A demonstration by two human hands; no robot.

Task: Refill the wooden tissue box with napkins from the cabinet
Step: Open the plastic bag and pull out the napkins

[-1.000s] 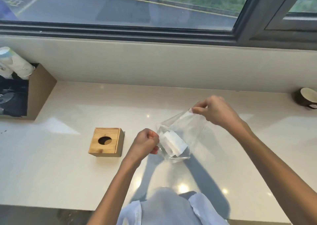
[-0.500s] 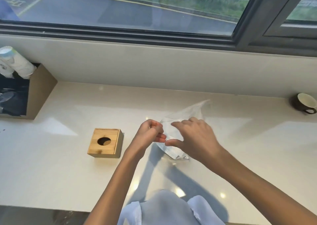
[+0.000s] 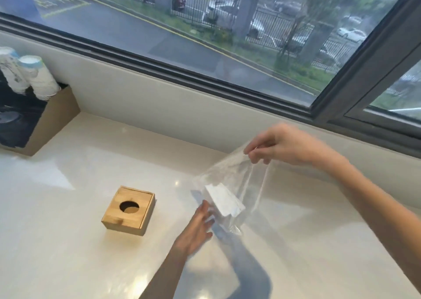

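- Wooden tissue box (image 3: 129,210) on counter (image 3: 68,241), lid shut.
- Right hand (image 3: 280,146) fingers pinching clear bag (image 3: 239,180) holding napkins (image 3: 224,199).
- Left hand (image 3: 197,227) fingers spread, touching bag's bottom.

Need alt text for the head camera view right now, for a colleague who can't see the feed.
Right hand pinches the top of a clear plastic bag of white napkins above a pale counter, while the open left hand touches its lower side. A closed wooden tissue box sits to the left, apart.
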